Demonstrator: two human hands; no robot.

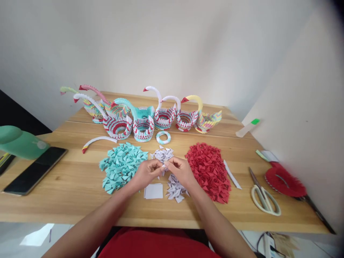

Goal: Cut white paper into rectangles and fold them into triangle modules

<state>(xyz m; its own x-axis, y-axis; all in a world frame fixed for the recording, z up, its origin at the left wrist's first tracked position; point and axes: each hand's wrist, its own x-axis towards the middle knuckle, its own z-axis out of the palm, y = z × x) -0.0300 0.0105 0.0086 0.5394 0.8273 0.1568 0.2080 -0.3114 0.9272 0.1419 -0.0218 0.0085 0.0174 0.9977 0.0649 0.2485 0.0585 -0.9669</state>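
Note:
My left hand (pixel 147 172) and my right hand (pixel 180 170) meet over the middle of the table, thumbs and fingertips pinched together on a small white piece of paper (pixel 163 166). Most of that piece is hidden by the fingers. Beneath and behind them lies a pile of folded white paper pieces (pixel 162 154), with a second white pile (pixel 176 189) close to my right wrist. A stack of blank white paper slips (pixel 153 191) rests near my left wrist. Teal folded pieces (pixel 122 166) are heaped on the left, red folded pieces (pixel 208 172) on the right.
Several folded-paper swans (pixel 143 125) stand along the back, with a paper ring (pixel 163 137) in front. Scissors (pixel 264 197) and a red paper model (pixel 285 181) lie right; a phone (pixel 36 170) and green bottle (pixel 23 141) lie left. Loose paper necks (pixel 99 141) flank the heaps.

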